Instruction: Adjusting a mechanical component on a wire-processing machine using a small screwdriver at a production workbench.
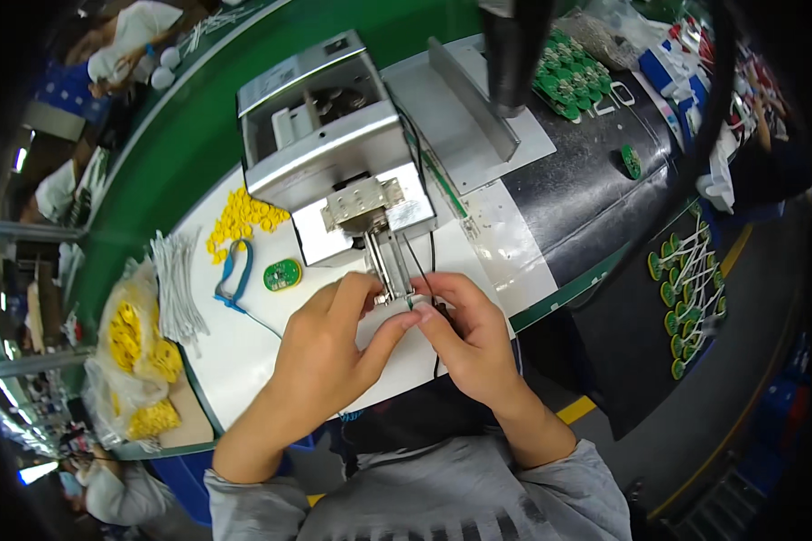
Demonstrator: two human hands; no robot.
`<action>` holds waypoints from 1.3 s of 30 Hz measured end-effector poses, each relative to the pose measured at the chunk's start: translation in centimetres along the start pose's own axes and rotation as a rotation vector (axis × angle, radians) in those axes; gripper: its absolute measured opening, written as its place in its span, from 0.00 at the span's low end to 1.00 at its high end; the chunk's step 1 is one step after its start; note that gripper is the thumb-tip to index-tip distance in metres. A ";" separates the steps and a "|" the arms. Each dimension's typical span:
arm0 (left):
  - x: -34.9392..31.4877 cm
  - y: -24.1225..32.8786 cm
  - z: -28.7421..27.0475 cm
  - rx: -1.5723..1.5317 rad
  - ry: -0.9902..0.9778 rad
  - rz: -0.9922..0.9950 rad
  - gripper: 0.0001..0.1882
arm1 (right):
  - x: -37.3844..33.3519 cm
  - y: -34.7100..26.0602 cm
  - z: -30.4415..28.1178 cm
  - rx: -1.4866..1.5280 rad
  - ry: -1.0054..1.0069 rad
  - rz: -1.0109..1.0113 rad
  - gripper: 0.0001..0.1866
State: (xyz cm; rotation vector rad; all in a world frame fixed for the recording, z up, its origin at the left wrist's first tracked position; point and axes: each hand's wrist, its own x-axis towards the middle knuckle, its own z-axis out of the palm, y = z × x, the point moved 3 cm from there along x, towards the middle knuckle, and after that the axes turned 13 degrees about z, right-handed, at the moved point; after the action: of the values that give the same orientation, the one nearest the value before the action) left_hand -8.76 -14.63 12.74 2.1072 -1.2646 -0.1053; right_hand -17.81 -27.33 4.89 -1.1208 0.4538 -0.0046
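Observation:
Both my hands meet at the front of a metal bench machine [334, 144], by its narrow metal guide [389, 261]. The thumb and fingers of my left hand [325, 347] close in at the guide's near end. From the other side, my right hand [478, 347] has its thumb against the left thumb tip, fingers curled. A sliver of green shows between the fingertips, too covered to name. Something dark, perhaps a cable, lies under the right fingers. Left of my hands rests a round green circuit board in a yellow rim [282, 275].
Yellow plastic parts [244, 218], a blue strap [234, 275] and white cables [179, 288] lie on the left. A bag of yellow parts [131, 347] sits beyond. Green boards [570, 74] are stacked far right; wired boards [686, 302] lie lower right. A metal plate [474, 104] stands behind.

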 end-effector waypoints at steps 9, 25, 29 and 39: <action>7.2 5.7 -0.8 0.513 0.248 0.315 0.32 | -2.0 -2.3 -7.1 -0.162 0.006 -0.081 0.12; 7.2 -2.3 1.1 0.535 0.114 0.124 0.66 | -0.5 -2.3 -10.4 -0.453 0.234 -0.279 0.12; 5.1 -5.6 0.0 0.333 0.176 0.024 0.67 | 1.5 -1.7 -10.1 -0.539 0.041 -0.266 0.11; 3.3 -12.2 1.4 0.108 0.318 -0.007 0.67 | 7.5 -0.9 -8.4 -0.692 0.015 -0.351 0.07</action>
State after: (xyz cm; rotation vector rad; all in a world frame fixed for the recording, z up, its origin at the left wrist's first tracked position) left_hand 1.69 -14.26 5.47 2.1161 -1.0918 0.2910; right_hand -13.79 -36.65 0.08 -1.8731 0.2663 -0.1749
